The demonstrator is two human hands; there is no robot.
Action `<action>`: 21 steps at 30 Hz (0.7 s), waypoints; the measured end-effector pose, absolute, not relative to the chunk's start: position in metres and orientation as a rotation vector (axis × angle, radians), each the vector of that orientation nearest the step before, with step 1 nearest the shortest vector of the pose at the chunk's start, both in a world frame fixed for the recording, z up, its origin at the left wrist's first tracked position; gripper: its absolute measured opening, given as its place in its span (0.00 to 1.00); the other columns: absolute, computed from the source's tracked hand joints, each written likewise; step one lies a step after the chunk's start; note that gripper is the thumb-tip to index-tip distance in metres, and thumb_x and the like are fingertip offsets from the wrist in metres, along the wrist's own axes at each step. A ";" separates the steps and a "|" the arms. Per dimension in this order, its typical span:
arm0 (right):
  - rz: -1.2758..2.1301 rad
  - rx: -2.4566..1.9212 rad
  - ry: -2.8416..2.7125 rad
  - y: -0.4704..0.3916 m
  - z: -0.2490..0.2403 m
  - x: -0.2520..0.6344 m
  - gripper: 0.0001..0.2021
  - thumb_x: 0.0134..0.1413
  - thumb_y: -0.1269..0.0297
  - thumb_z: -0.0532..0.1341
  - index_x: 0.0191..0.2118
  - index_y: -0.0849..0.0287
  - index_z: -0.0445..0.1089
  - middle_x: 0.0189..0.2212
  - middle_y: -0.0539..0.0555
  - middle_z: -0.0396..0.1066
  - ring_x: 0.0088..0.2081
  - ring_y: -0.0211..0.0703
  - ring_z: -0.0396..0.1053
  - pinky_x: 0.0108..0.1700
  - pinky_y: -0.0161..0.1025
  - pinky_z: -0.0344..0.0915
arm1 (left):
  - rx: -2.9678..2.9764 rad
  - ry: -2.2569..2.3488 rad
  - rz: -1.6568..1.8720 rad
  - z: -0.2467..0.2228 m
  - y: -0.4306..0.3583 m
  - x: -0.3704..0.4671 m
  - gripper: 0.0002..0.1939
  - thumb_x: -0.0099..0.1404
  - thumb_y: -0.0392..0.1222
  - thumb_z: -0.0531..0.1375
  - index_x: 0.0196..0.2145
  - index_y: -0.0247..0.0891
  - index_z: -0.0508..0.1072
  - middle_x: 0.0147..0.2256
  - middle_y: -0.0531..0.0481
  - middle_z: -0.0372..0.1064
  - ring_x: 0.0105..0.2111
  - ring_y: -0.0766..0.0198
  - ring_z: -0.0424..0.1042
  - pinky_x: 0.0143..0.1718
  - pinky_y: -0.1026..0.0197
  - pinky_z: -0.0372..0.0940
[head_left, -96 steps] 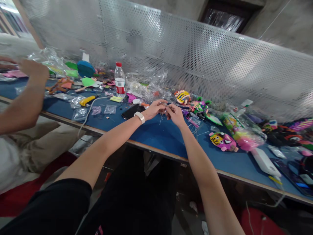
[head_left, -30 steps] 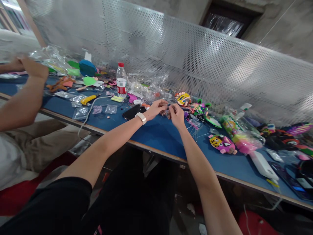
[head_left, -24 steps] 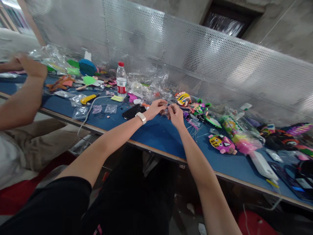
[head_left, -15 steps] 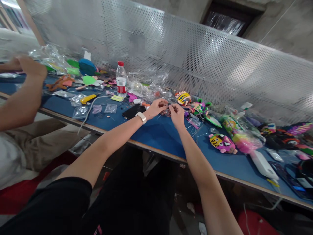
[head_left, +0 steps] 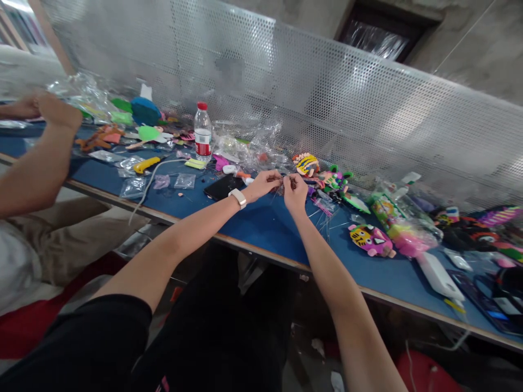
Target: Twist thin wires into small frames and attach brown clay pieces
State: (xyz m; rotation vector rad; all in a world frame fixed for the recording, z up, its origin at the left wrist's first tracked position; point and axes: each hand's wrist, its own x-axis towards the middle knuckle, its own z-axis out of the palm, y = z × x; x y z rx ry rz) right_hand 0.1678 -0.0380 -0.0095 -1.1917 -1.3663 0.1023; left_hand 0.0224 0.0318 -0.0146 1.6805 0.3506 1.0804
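Observation:
My left hand, with a pale band at the wrist, is pinched over the blue table. My right hand is also pinched, its fingertips close beside the left ones. What lies between the fingers is too small to make out. Thin clear strands spread on the table near both hands. A black flat object lies left of my left hand. Behind my right hand sits a yellow striped foam piece, and a green and pink foam figure is to its right.
A water bottle with a red cap stands at the back. A yellow cutter and plastic bags lie left. A pink tiger-faced figure and a white device lie right. Another person's arm reaches in at the left.
My hands have shifted only slightly, with the right fingers drawn in a little more. The other person's hand at the left has moved slightly right.

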 end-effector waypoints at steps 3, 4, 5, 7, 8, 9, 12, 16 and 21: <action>0.069 -1.200 -1.386 -0.041 -0.008 0.165 0.18 0.68 0.43 0.59 0.33 0.52 0.66 0.27 0.50 0.69 0.29 0.46 0.66 0.35 0.42 0.66 | 1.697 0.355 1.069 -0.015 0.031 0.024 0.16 0.70 0.51 0.70 0.32 0.38 0.74 0.27 0.52 0.67 0.27 0.66 0.65 0.33 0.59 0.61; 0.067 -1.204 -1.380 -0.042 -0.008 0.164 0.17 0.68 0.45 0.59 0.33 0.51 0.66 0.27 0.50 0.70 0.29 0.46 0.67 0.35 0.42 0.67 | 1.720 0.367 1.083 -0.015 0.031 0.023 0.17 0.69 0.52 0.70 0.32 0.38 0.73 0.27 0.52 0.67 0.27 0.66 0.64 0.32 0.60 0.60; 0.067 -1.207 -1.368 -0.042 -0.008 0.162 0.16 0.68 0.46 0.59 0.33 0.51 0.66 0.27 0.51 0.70 0.29 0.47 0.67 0.35 0.43 0.67 | 1.757 0.382 1.109 -0.015 0.030 0.023 0.17 0.69 0.52 0.70 0.32 0.38 0.73 0.27 0.52 0.67 0.28 0.65 0.64 0.33 0.60 0.60; 0.079 -1.213 -1.333 -0.042 -0.009 0.160 0.15 0.68 0.48 0.59 0.33 0.51 0.65 0.27 0.51 0.71 0.30 0.48 0.69 0.36 0.43 0.68 | 1.859 0.426 1.186 -0.013 0.028 0.021 0.16 0.69 0.50 0.70 0.32 0.39 0.72 0.28 0.52 0.68 0.28 0.65 0.64 0.33 0.60 0.59; 0.089 -1.215 -1.317 -0.042 -0.009 0.158 0.15 0.68 0.48 0.59 0.33 0.51 0.65 0.28 0.51 0.71 0.31 0.49 0.70 0.37 0.43 0.69 | 1.911 0.452 1.223 -0.013 0.027 0.020 0.15 0.69 0.49 0.69 0.32 0.39 0.72 0.28 0.51 0.69 0.29 0.64 0.65 0.33 0.60 0.59; 0.099 -1.218 -1.305 -0.041 -0.010 0.157 0.15 0.68 0.48 0.59 0.34 0.51 0.65 0.28 0.52 0.72 0.31 0.49 0.71 0.38 0.44 0.70 | 1.954 0.475 1.249 -0.012 0.026 0.019 0.13 0.70 0.48 0.68 0.32 0.39 0.72 0.28 0.51 0.70 0.29 0.64 0.65 0.33 0.60 0.58; 0.100 -1.225 -1.281 -0.041 -0.012 0.154 0.13 0.68 0.49 0.59 0.34 0.51 0.65 0.28 0.52 0.72 0.32 0.50 0.72 0.39 0.44 0.71 | 2.007 0.506 1.262 -0.010 0.024 0.017 0.12 0.71 0.46 0.65 0.32 0.39 0.72 0.29 0.50 0.71 0.29 0.63 0.66 0.34 0.60 0.59; 0.077 -1.217 -1.287 -0.042 -0.012 0.152 0.13 0.68 0.49 0.58 0.36 0.51 0.65 0.29 0.53 0.74 0.32 0.50 0.72 0.39 0.44 0.71 | 2.005 0.499 1.242 -0.011 0.025 0.017 0.12 0.72 0.46 0.64 0.32 0.39 0.72 0.29 0.49 0.72 0.30 0.62 0.67 0.34 0.59 0.60; 0.137 -1.228 -1.298 -0.043 -0.010 0.150 0.16 0.72 0.46 0.58 0.38 0.52 0.66 0.32 0.54 0.76 0.33 0.49 0.74 0.40 0.43 0.72 | 1.975 0.493 1.271 -0.013 0.027 0.020 0.13 0.73 0.46 0.63 0.32 0.40 0.70 0.29 0.51 0.70 0.29 0.63 0.66 0.34 0.60 0.61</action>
